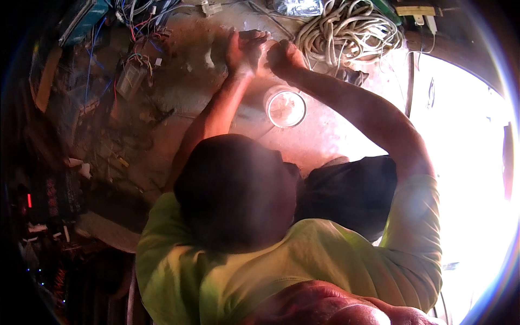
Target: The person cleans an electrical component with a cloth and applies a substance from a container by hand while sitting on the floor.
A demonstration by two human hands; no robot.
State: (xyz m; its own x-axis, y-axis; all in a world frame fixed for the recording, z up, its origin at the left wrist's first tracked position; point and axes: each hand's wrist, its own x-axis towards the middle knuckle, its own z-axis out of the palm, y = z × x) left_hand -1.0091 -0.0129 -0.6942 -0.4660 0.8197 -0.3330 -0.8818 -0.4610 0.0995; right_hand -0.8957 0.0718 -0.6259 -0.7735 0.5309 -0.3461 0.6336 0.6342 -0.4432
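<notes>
Out over the floor, my left hand (246,51) is closed, its fingers curled in. My right hand (286,58) makes a fist just beside it, with a narrow gap between the two. Whatever the fingers may hold is too small or hidden to make out. On my side of the hands stands a round, pale container (286,109) with a bright rim, nearest to my right forearm. A small dark object (353,77) lies on the floor beyond that forearm.
A thick coil of pale cable or rope (349,35) lies at the far right, beside a clear plastic package (298,6). Tangled wires (142,32) and a boxy part (130,80) are at the far left, near a teal case (84,21). Strong light washes out the right side.
</notes>
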